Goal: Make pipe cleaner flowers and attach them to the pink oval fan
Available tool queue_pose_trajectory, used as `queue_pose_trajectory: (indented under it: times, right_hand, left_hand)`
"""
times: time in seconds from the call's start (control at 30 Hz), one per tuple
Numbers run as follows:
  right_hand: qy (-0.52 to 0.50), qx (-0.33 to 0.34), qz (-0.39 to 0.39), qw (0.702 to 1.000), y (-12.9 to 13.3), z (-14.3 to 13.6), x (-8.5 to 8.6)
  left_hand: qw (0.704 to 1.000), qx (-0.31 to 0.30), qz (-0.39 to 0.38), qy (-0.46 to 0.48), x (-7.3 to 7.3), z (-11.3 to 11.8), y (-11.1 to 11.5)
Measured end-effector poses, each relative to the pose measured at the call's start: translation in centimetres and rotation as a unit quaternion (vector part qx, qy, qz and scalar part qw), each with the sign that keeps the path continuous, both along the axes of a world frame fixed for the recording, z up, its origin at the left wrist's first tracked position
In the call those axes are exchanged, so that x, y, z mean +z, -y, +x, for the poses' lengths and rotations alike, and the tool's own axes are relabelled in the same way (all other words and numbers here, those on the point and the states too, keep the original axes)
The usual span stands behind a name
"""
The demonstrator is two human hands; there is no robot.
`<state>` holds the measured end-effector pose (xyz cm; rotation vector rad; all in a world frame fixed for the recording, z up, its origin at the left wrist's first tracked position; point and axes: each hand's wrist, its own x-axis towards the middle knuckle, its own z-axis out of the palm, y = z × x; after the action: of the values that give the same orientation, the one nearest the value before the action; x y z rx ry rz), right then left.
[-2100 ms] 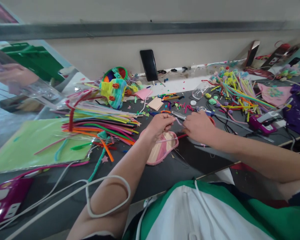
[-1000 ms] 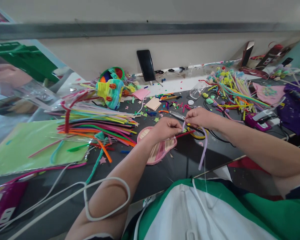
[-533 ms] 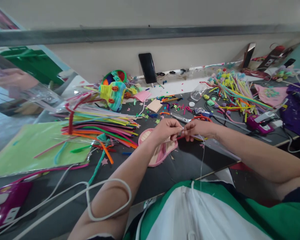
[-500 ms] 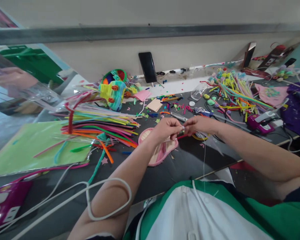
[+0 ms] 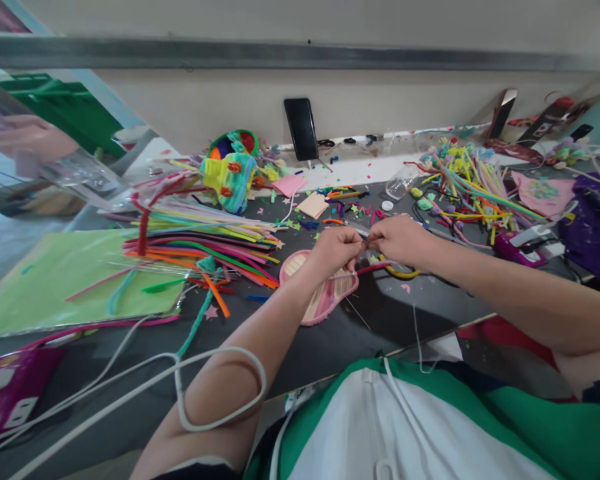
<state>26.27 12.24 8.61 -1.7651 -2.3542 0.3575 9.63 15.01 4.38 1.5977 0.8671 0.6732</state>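
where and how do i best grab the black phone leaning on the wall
I'd pinch the upper half of the phone by its two long edges, reaching in from the front. It stands on end against the wall, which blocks the back, while both upper edges look free. A dark cord lies beside its lower right, so gripping low seems more awkward.

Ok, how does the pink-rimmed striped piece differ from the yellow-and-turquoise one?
The pink-rimmed piece is pink and cream, while the yellow-and-turquoise piece carries orange-red tufts. The first lies flat on the dark table; the second looks tilted up, in front of a green-rimmed round thing. The left hand and its forearm partly hide the pink-rimmed piece; no hand covers the yellow-and-turquoise one. Both look striped.
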Motion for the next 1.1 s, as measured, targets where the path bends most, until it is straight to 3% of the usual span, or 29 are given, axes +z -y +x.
queue_pose_trajectory:
  times: [0.07, 0.1, 0.17, 0.23, 0.27, 0.3, 0.37, 0.43, 0.47, 0.5, 0.57, 0.63, 0.87, 1.0, 1.1]
  right_hand:
    - [-0.115, -0.036, -0.119, 0.985, -0.8, 0.5, -0.1]
    - [-0.189, -0.047, -0.187, 0.963, -1.1, 0.7, -0.3]
    - [-0.332, -0.059, -0.307, 0.890, -1.6, 1.2, -0.7]
    - [-0.410, -0.057, -0.386, 0.824, -1.8, 1.6, -1.2]
    - [-0.420, -0.055, -0.401, 0.812, -1.8, 1.7, -1.4]
    - [-0.412, -0.050, -0.397, 0.818, -1.7, 1.7, -1.5]
    - [-0.338, -0.032, -0.327, 0.882, -1.2, 1.6, -1.3]
    - [-0.189, 0.005, -0.184, 0.965, -0.4, 1.2, -0.7]
    - [-0.099, 0.033, -0.101, 0.989, 0.1, 0.9, -0.3]
    - [-0.014, 0.064, -0.021, 0.998, 0.6, 0.6, -0.1]
    - [0.110, 0.120, 0.100, 0.982, 1.6, 0.3, 0.2]
    - [0.171, 0.161, 0.161, 0.959, 2.1, 0.3, 0.0]
    - [0.166, 0.188, 0.162, 0.954, 1.7, 1.6, -1.6]
    - [0.111, 0.156, 0.134, 0.972, 1.4, 1.5, -1.4]
    - [-0.018, 0.095, 0.018, 0.995, 0.7, 1.6, -1.5]
  left_hand:
    - [0.992, 0.030, 0.112, -0.049, 0.3, 0.1, 0.2]
    - [0.982, 0.038, 0.170, -0.068, 0.5, 0.1, 0.2]
    - [0.962, 0.040, 0.255, -0.089, 0.7, 0.2, 0.3]
    - [0.955, 0.035, 0.279, -0.094, 0.7, 0.2, 0.2]
    - [0.959, 0.029, 0.266, -0.093, 0.6, 0.1, 0.2]
    - [0.967, 0.021, 0.236, -0.089, 0.5, 0.1, 0.1]
    - [0.988, -0.003, 0.140, -0.071, 0.2, 0.1, 0.0]
    - [0.998, -0.028, 0.041, -0.037, -0.1, 0.0, -0.1]
    - [0.999, -0.037, 0.003, -0.016, -0.1, 0.0, -0.1]
    - [0.999, -0.045, -0.028, 0.004, -0.1, 0.0, -0.1]
    - [0.995, -0.057, -0.078, 0.034, 0.0, -0.1, -0.1]
    - [0.991, -0.064, -0.112, 0.040, 0.2, -0.2, 0.0]
    - [0.988, -0.124, -0.091, -0.011, 1.4, -0.5, 0.2]
    - [0.995, -0.044, 0.009, -0.092, 0.9, 0.2, 0.6]
    - [0.993, 0.005, 0.053, -0.108, 0.0, 0.8, 1.0]
